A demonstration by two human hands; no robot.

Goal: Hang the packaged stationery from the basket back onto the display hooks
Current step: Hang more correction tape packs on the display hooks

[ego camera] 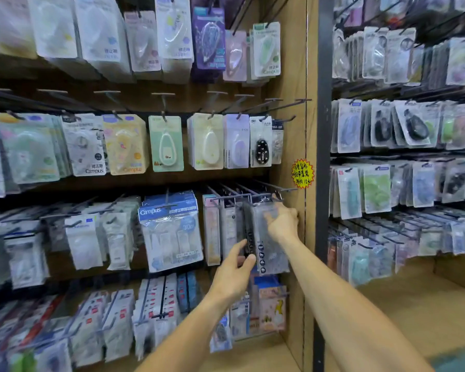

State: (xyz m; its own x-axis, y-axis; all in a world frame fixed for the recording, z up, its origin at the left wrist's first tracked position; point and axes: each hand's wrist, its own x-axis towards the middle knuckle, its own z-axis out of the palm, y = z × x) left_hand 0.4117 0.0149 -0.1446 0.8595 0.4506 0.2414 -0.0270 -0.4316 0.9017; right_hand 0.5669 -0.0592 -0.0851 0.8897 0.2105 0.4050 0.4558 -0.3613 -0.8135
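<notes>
Two bare hands reach toward a wooden display wall hung with four visible rows of packaged correction tapes. The third row from the top carries, at its right end, a cluster of about four narrow packets on dark wire hooks; exact count of packets behind them cannot be told. One clear packet point(270, 237), printed with small dark symbols down its left edge, hangs foremost at the far right, its top at the display hook point(263, 196). The right hand point(282, 224) grips this packet's upper right side, fingers curled round its edge, thumb lying across the front. The left hand point(235, 272) lies below and to the left, its thumb and fingers pinching the lower end of a dark packet point(249, 237) that touches the clear packet's left edge. The clear packet thus sits between the two hands. One yellow starburst price sticker point(302, 173) is fixed to the wooden side panel point(293, 135) above the right hand.
</notes>
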